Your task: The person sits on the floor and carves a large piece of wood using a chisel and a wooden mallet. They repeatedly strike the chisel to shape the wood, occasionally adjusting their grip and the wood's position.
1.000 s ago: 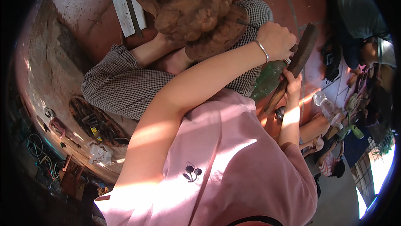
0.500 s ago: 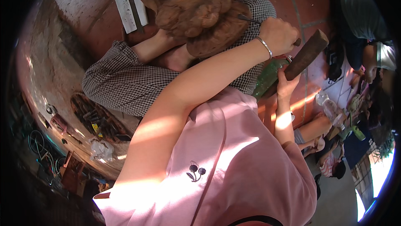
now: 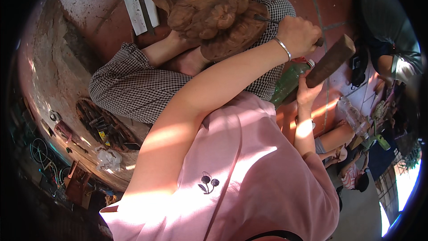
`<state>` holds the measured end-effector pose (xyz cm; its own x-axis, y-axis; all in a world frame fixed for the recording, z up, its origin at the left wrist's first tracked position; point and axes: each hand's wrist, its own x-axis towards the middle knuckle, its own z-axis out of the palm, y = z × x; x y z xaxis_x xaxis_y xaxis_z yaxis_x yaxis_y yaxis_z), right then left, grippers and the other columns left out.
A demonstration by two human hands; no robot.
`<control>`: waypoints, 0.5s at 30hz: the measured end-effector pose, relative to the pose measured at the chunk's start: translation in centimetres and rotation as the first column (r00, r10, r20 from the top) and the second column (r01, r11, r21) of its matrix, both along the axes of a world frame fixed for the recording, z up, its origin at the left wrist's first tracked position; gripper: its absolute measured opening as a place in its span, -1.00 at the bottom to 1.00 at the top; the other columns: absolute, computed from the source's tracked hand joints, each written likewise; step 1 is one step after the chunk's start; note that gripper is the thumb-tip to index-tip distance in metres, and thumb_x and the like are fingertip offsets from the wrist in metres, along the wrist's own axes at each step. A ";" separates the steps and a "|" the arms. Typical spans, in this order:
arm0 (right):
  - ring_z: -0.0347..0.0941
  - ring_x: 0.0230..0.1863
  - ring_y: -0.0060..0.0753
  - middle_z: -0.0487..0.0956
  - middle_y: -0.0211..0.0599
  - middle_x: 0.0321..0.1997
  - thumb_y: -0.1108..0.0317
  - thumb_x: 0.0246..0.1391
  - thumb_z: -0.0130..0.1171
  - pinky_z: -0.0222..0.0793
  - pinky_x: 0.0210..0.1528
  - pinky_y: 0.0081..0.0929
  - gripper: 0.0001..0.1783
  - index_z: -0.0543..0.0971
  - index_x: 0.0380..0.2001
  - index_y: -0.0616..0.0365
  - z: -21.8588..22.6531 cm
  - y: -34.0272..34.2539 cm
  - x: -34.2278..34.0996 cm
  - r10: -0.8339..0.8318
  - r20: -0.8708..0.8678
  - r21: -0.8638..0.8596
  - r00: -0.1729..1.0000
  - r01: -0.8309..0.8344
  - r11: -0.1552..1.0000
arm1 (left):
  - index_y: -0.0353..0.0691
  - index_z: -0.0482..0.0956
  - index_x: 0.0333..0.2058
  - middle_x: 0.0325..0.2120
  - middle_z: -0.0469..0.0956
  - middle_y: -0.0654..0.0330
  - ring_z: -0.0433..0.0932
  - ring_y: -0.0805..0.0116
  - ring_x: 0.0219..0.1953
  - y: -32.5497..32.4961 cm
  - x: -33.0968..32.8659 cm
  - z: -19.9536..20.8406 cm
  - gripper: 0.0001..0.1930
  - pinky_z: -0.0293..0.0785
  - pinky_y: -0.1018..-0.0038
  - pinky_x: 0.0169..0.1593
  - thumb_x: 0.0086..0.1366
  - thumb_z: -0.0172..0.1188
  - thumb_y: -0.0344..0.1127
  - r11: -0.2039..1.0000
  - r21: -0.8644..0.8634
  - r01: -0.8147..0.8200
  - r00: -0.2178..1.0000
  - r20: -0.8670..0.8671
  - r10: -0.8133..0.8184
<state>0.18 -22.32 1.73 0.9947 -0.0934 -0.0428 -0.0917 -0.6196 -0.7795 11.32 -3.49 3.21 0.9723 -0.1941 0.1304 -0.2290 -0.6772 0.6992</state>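
My left hand [image 3: 298, 34] is closed around the handle of a chisel [image 3: 270, 20], its arm reaching across my body and a silver bangle on the wrist. The chisel's thin metal shaft points left, its tip at the right edge of a brown wood carving [image 3: 218, 11] with rounded, petal-like relief. That carving rests against my legs at the top of the view. Just to the right, my right hand [image 3: 307, 90] grips a thick wooden mallet [image 3: 331, 61], tilted up and right. The mallet's head stands apart from the chisel's handle end.
A green plastic bottle [image 3: 287, 80] stands beside my right wrist. On the left, several tools lie in a dark basket [image 3: 96, 123] on a big wooden slab [image 3: 53, 67], near a crumpled clear bag [image 3: 108, 158]. Another person [image 3: 388, 13] is at the right; a clear bottle [image 3: 352, 114] lies below.
The mallet has shifted slightly right and down and turned a little in my right hand. My left hand and the chisel have barely moved, still at the carving.
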 end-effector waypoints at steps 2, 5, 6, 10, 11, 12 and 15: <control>0.41 -0.25 -0.55 0.46 -0.42 -0.28 0.62 -0.07 0.18 0.38 -0.12 -0.53 -0.49 0.40 0.03 0.27 0.2 0.3 0.1 0.003 -0.004 -0.032 1.000 -0.003 0.999 | 0.02 0.65 -0.48 -0.55 0.62 0.29 0.64 0.25 -0.46 0.1 0.0 0.0 -0.86 0.47 0.29 -0.52 -0.07 0.27 -0.15 1.000 -0.003 -0.007 1.000 0.000 0.007; 0.40 -0.30 -0.56 0.46 -0.41 -0.31 0.64 -0.09 0.17 0.38 -0.16 -0.57 -0.44 0.38 0.07 0.32 0.2 0.2 0.1 -0.023 -0.010 0.078 1.000 0.024 0.997 | 0.01 0.65 -0.49 -0.58 0.61 0.28 0.64 0.25 -0.48 0.2 -0.3 -0.1 -0.86 0.48 0.28 -0.53 -0.07 0.27 -0.16 1.000 0.008 0.012 0.999 0.029 -0.012; 0.40 -0.32 -0.56 0.46 -0.40 -0.32 0.64 -0.10 0.16 0.38 -0.18 -0.58 -0.42 0.38 0.09 0.34 0.0 0.0 0.2 -0.021 0.002 0.134 1.000 0.020 0.991 | 0.01 0.65 -0.49 -0.59 0.61 0.28 0.64 0.25 -0.49 0.2 -0.4 -0.1 -0.86 0.48 0.28 -0.53 -0.07 0.27 -0.16 1.000 0.014 0.023 0.999 0.044 -0.024; 0.39 -0.37 -0.57 0.45 -0.40 -0.36 0.64 -0.12 0.15 0.37 -0.26 -0.61 -0.34 0.34 0.16 0.39 0.5 0.7 0.9 -0.028 0.026 0.213 0.999 0.022 0.977 | 0.01 0.65 -0.50 -0.59 0.61 0.26 0.64 0.24 -0.52 0.1 -0.5 -0.3 -0.87 0.48 0.29 -0.53 -0.08 0.28 -0.16 0.999 -0.007 0.037 0.998 0.055 -0.036; 0.39 -0.37 -0.58 0.45 -0.39 -0.37 0.64 -0.11 0.15 0.37 -0.27 -0.61 -0.34 0.33 0.16 0.39 0.6 0.7 0.9 -0.027 0.026 0.218 0.999 0.021 0.976 | 0.01 0.65 -0.51 -0.59 0.61 0.26 0.63 0.23 -0.52 0.1 -0.5 -0.3 -0.87 0.48 0.28 -0.53 -0.07 0.27 -0.16 0.999 -0.016 0.033 0.998 0.061 -0.032; 0.39 -0.37 -0.58 0.45 -0.39 -0.37 0.63 -0.11 0.15 0.37 -0.27 -0.62 -0.34 0.33 0.16 0.39 0.7 0.8 0.9 -0.026 0.025 0.223 0.999 0.019 0.975 | 0.01 0.65 -0.51 -0.60 0.61 0.25 0.63 0.23 -0.52 0.0 -0.5 -0.4 -0.87 0.48 0.28 -0.53 -0.07 0.27 -0.16 0.999 -0.025 0.029 0.997 0.066 -0.028; 0.39 -0.37 -0.58 0.45 -0.39 -0.37 0.63 -0.11 0.15 0.37 -0.27 -0.62 -0.34 0.33 0.16 0.39 0.8 0.9 0.8 -0.045 0.004 0.282 0.999 0.042 0.959 | 0.01 0.66 -0.50 -0.59 0.61 0.25 0.64 0.23 -0.52 -0.1 -0.4 -0.3 -0.87 0.48 0.28 -0.53 -0.08 0.27 -0.17 0.999 -0.013 0.040 0.998 0.046 -0.039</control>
<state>1.01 -21.37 2.55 0.9905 -0.1223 -0.0634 -0.1048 -0.3707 -0.9228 10.92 -3.55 2.93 0.9568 -0.2301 0.1777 -0.2875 -0.6576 0.6964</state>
